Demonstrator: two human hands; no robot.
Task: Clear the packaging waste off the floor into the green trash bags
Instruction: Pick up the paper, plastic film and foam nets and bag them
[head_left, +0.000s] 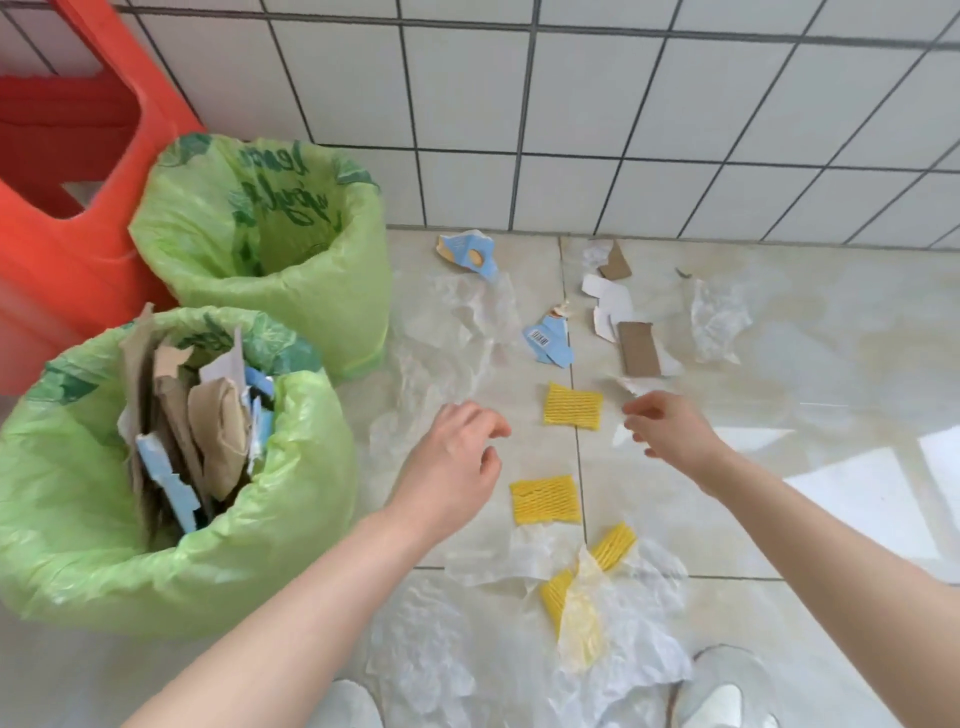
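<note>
Two green trash bags stand at left — the near bag (171, 519) stuffed with cardboard. The left hand (452, 462) and right hand (670, 431) hover, each grip spread and empty, over floor-strewn packaging waste — a yellow foam net (573, 406) between them.

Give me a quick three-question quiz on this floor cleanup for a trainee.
1. True or false: the far bag already holds cardboard.
2. How many yellow foam nets lie fully uncovered between the hands?
3. Is either hand holding anything?

Key:
1. False; the cardboard is in the near bag.
2. Two: and.
3. No; the left hand and right hand are both open and empty.
</note>
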